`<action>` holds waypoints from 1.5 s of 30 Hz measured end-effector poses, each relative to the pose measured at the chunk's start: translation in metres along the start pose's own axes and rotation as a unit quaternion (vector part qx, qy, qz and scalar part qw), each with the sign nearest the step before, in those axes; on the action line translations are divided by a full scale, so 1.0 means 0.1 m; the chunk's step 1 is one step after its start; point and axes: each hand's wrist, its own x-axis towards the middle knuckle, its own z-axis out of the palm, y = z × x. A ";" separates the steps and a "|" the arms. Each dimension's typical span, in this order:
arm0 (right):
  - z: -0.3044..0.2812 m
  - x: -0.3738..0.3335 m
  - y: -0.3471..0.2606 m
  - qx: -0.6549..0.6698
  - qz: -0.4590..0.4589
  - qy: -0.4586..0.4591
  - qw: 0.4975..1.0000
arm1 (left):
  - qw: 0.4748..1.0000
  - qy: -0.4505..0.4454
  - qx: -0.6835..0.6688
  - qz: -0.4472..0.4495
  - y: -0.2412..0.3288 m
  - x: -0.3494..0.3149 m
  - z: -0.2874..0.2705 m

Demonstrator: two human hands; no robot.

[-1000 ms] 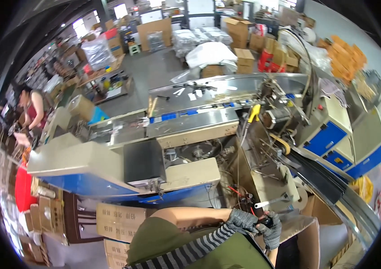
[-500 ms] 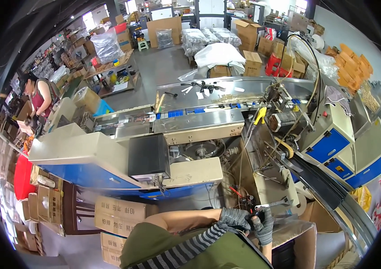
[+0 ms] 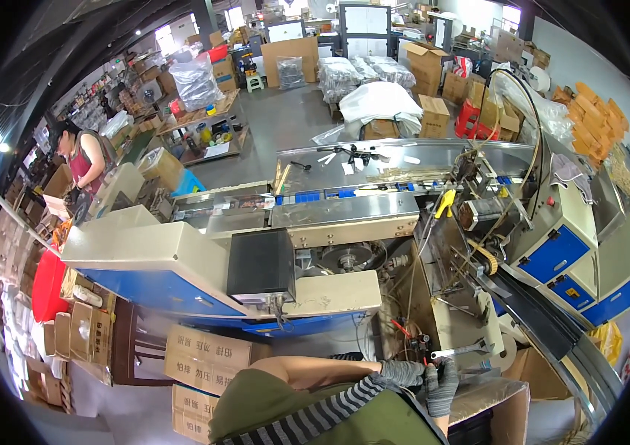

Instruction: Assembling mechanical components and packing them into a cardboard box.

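Low in the head view, my two hands meet beside the machine's front, both in grey knitted gloves with bare fingertips. My left hand (image 3: 402, 373) is closed, its fingers curled toward the right hand; what they hold, if anything, is too small to name. Just beside it, my right hand (image 3: 442, 389) is also closed, thumb and fingers bent around something hidden. A silver wrench (image 3: 469, 348) lies across the front of the cream machine plate, its near end by my right fingertips; whether I touch it cannot be made out. Beyond the hands sits a dark fitting with a red handle (image 3: 401, 328).
An open carton (image 3: 504, 408) stands right of my hands, and stacked cartons (image 3: 200, 360) at my left. The cream-and-blue machine (image 3: 330, 289) fills the front, with a black box (image 3: 261, 263) on it. Dark rails (image 3: 545, 311) slope down at right. A person (image 3: 86, 159) works far left.
The whole view has shifted, with the scene now a little lower and further right. My hands stay close together, the right one turned slightly; the wrench is about where it was.
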 end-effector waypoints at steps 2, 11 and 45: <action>0.09 0.00 -0.08 -0.119 -0.035 0.032 0.992 | 0.969 -0.026 0.006 -0.244 -0.06 -0.01 0.32; 0.10 0.01 0.03 -0.094 -0.050 -0.004 0.994 | 0.934 -0.056 -0.179 -0.303 0.17 0.07 -0.37; -0.16 0.03 0.00 -0.278 -0.121 0.091 0.949 | 0.709 0.258 -0.544 -0.368 -0.18 0.59 -0.20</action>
